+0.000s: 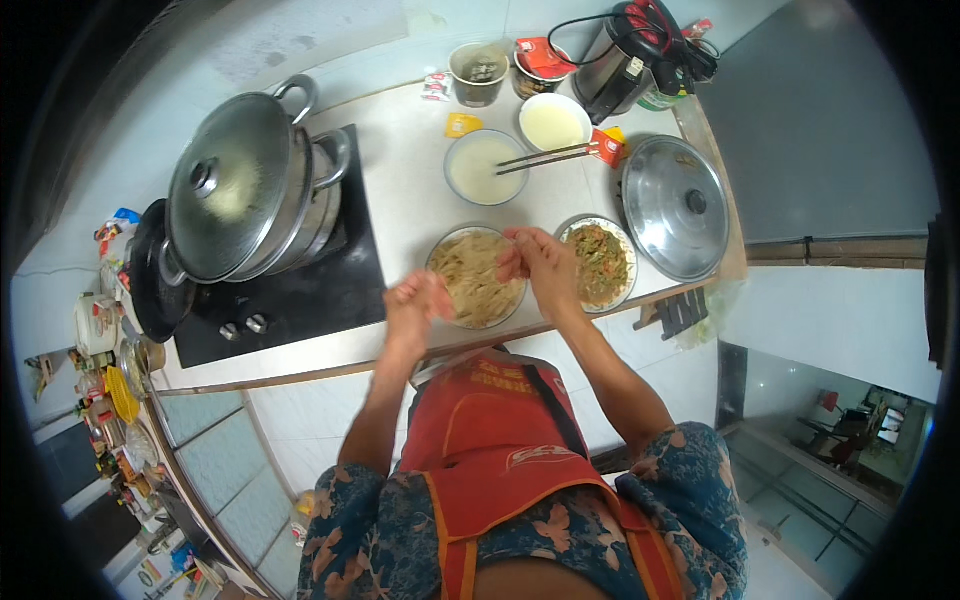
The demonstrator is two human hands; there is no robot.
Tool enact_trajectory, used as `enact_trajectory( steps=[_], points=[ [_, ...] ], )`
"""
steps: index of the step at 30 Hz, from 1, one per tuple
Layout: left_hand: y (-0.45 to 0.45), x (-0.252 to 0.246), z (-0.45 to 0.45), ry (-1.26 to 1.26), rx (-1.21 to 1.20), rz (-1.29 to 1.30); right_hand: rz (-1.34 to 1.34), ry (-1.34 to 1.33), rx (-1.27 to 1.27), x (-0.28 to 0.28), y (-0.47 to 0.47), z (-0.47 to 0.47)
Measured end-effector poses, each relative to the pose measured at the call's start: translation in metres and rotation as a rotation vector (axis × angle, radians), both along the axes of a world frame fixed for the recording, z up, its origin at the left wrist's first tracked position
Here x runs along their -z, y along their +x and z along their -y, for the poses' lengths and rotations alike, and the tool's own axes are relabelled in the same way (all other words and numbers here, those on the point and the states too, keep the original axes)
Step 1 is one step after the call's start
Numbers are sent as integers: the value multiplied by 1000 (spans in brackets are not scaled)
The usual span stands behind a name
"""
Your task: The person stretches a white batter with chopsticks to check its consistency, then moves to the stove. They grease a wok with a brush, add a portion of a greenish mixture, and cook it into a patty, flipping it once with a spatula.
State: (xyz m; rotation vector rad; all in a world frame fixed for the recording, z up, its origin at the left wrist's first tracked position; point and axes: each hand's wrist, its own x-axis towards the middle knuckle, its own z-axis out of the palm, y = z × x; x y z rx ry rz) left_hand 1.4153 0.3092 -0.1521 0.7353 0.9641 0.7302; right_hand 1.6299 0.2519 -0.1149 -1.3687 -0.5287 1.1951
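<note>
A round dish of pale brown shredded food, perhaps mushrooms or noodles, [480, 289] stands near the counter's front edge, directly before me. At its left rim is my left hand [418, 301], raised with the fingers curled and blurred. My right hand [541, 264] hovers over the dish's right side, its fingertips bent inward and also blurred. Whether either hand pinches something small is hard to make out. Just right of my right hand sits a patterned plate of chopped green and reddish food [598, 264].
A lidded steel steamer pot [232, 187] occupies the black cooktop [300, 300] at left. Behind the dish are a bowl of pale liquid [480, 176] with chopsticks [547, 159] across its rim, and a second bowl [553, 124]. A domed lid [675, 214] and an electric kettle [611, 64] stand at right.
</note>
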Motion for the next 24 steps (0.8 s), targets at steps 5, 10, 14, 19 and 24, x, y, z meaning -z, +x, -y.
enact_trajectory(
  steps=[5,10,14,19,24],
  points=[
    [-59,-23,81,47,410,150,430,265,-215,-56,-117,27],
    [-151,-45,120,-74,396,354,397,421,-610,-81,-266,48],
    [-240,-44,143,-151,115,450,276,454,-877,-97,-378,48],
    [-328,-43,162,-222,-263,560,146,539,-1059,-93,-493,58],
    [-385,-39,165,-265,-610,648,683,416,-1121,-61,-563,83]
  ],
)
